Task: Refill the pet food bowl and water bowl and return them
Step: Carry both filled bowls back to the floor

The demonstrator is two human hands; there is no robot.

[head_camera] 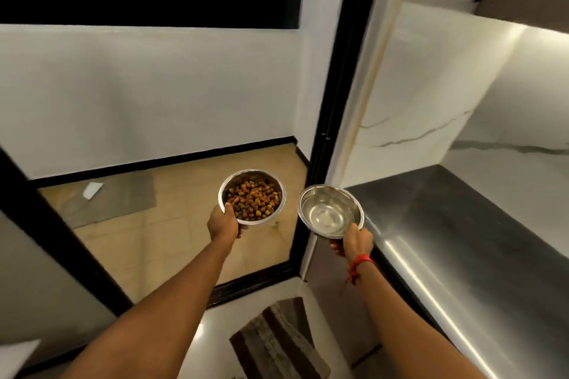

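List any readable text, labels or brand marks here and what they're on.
No text can be read in this view.
The food bowl and water bowl show plain steel with no visible markings.
The white flat object on the floor mat is too small and blurred to tell if it carries print.
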